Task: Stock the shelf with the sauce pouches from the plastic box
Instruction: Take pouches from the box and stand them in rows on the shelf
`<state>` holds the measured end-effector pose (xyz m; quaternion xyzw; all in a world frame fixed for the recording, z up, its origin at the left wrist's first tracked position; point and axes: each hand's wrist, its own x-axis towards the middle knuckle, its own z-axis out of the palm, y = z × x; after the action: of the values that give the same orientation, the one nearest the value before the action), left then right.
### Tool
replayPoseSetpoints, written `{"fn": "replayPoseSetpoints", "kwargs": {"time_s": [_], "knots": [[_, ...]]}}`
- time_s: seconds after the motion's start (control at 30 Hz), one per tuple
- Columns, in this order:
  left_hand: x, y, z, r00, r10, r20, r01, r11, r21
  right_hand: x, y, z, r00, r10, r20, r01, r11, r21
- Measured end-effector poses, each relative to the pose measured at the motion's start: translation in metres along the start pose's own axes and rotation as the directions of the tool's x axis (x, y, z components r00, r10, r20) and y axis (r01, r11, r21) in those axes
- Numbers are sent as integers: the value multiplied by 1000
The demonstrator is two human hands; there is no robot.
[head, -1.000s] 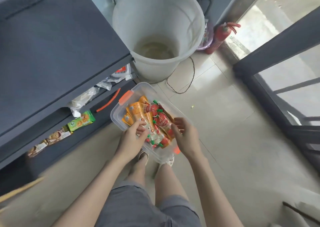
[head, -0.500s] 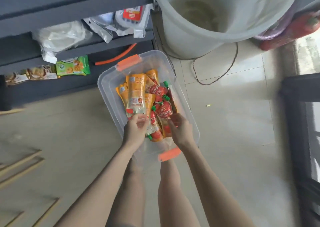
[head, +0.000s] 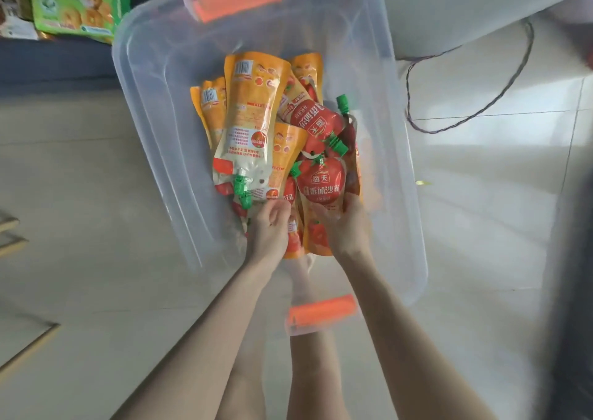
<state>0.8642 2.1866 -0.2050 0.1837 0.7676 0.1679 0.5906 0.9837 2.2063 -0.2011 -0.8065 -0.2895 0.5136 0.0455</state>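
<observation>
Sauce pouches [head: 253, 115] lie heaped down the middle of the clear plastic box [head: 154, 105], which sits on the floor [head: 80, 211]. Near the box's near edge, your left hand [head: 268, 230] curls its fingers onto pouches in the heap. Just beside it, your right hand [head: 348, 227] grips the red tomato pouch [head: 322, 184] by its lower end.

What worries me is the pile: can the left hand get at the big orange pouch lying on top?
Probably yes: the orange pouch lies uncovered on top, and the left hand sits just beside its green cap.
</observation>
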Motion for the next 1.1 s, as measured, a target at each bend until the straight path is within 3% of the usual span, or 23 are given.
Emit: {"fn": "replayPoseSetpoints", "kwargs": {"time_s": [0.13, 0.23, 0.3, 0.4, 0.47, 0.5, 0.63, 0.73, 0.9, 1.0, 1.1], "knots": [[-2, -5, 1, 999, -19, 30, 22, 993, -112, -1, 4, -6, 999, -50, 13, 49, 998, 49], [-4, -3, -2, 998, -10, 65, 17, 995, -95, -11, 7, -14, 993, -54, 105, 24, 961, 274], [-9, 1, -5, 985, -35, 169, 44, 998, -51, -17, 7, -18, 982, -68, 178, -8, 918, 397], [-15, 2, -9, 953, -11, 302, 23, 999, -34, -22, 6, -22, 955, -98, 279, -33, 902, 430], [-19, 4, -12, 959, 49, 279, -45, 999, -20, -25, 5, -24, 946, -123, 302, -18, 904, 426], [-20, 5, -14, 966, 75, 247, -78, 997, 2, -26, 5, -24, 956, -131, 263, 11, 911, 413], [-24, 2, -22, 983, 178, 45, -183, 961, 209, -28, 10, -20, 979, -161, -121, 186, 952, 242], [-22, -2, -27, 972, 213, -101, -168, 927, 335, -26, 7, -12, 946, -239, -217, 274, 950, 148], [-19, -5, -22, 970, 222, -100, -178, 927, 329, -4, 2, 0, 965, -62, -256, 82, 994, 68], [-16, -8, -24, 976, 201, -77, -171, 941, 291, 6, -2, 9, 946, -28, -322, 17, 999, -38], [-17, -9, -26, 979, 196, -51, -176, 947, 269, 13, -7, 10, 920, 48, -389, -46, 999, 13]]}}
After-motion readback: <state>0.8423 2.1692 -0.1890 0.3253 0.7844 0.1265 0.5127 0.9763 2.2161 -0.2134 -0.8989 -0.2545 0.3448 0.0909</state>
